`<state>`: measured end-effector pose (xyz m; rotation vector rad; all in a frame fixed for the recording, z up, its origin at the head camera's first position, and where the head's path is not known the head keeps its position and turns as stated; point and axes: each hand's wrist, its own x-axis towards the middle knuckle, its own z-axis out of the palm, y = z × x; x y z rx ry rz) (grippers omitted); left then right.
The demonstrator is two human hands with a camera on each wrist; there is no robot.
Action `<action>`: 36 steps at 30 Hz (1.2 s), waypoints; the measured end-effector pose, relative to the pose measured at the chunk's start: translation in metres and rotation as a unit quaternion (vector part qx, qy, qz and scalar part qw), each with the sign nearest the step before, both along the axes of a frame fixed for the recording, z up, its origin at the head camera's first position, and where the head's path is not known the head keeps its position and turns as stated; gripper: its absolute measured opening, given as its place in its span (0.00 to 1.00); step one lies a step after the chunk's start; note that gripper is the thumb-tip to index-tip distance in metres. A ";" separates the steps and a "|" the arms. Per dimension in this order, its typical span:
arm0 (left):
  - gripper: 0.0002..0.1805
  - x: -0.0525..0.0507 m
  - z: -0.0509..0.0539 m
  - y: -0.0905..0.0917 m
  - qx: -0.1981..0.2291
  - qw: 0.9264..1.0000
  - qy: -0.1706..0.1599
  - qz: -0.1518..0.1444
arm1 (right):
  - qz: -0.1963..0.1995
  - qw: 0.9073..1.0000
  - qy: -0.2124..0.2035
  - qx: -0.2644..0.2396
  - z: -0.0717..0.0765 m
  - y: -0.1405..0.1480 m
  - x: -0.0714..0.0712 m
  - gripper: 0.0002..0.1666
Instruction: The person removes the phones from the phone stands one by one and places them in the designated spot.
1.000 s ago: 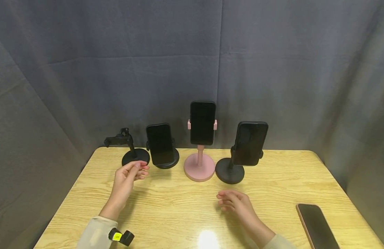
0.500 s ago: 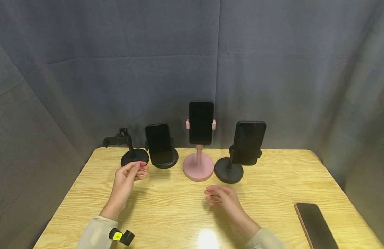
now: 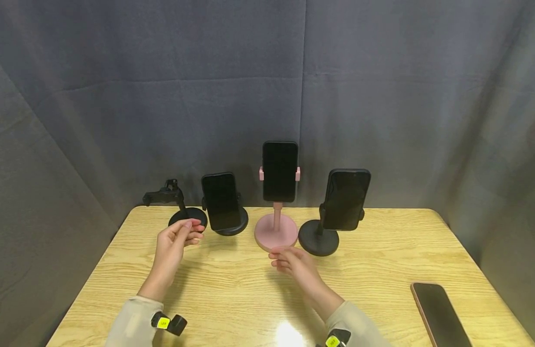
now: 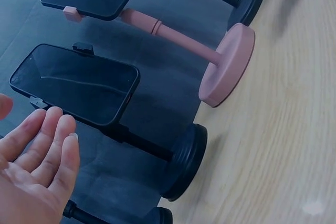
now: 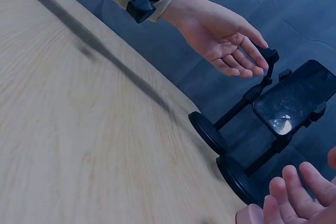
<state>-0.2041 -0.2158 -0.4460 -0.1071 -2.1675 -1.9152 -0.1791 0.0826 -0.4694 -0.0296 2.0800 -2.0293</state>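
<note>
My left hand (image 3: 174, 243) hovers in front of the far-left black phone stand (image 3: 165, 194), which carries no phone. Its fingers are relaxed and hold nothing, as the right wrist view also shows. Beside that stand, a black phone (image 3: 221, 200) sits tilted in a second black stand (image 3: 234, 230). My right hand (image 3: 295, 265), fingers loose and holding nothing, is over the table in front of the pink stand (image 3: 276, 233). That taller stand clamps a phone (image 3: 280, 171) upright. To its right, another black stand (image 3: 318, 238) holds a tilted phone (image 3: 347, 199).
A phone (image 3: 441, 315) with a pinkish edge lies flat, screen up, at the front right of the wooden table (image 3: 393, 250). Grey curtains (image 3: 233, 96) hang behind the table and at both sides.
My right hand has moved left and slightly away from me, from before the right black stand to before the pink one. My left hand has barely shifted. The stands and phones stay put.
</note>
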 end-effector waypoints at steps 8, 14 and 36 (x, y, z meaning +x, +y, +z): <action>0.21 -0.007 0.004 -0.001 0.015 1.000 -0.006 0.009 | -0.014 1.000 0.014 -0.016 0.010 -0.017 -0.012 0.22; 0.18 -0.010 0.009 0.001 0.015 0.999 -0.027 0.034 | -0.007 1.000 0.023 -0.020 0.017 -0.027 -0.023 0.23; 0.19 -0.027 0.023 0.016 0.006 0.998 -0.036 0.054 | -0.029 0.998 0.040 -0.029 0.046 -0.068 -0.062 0.23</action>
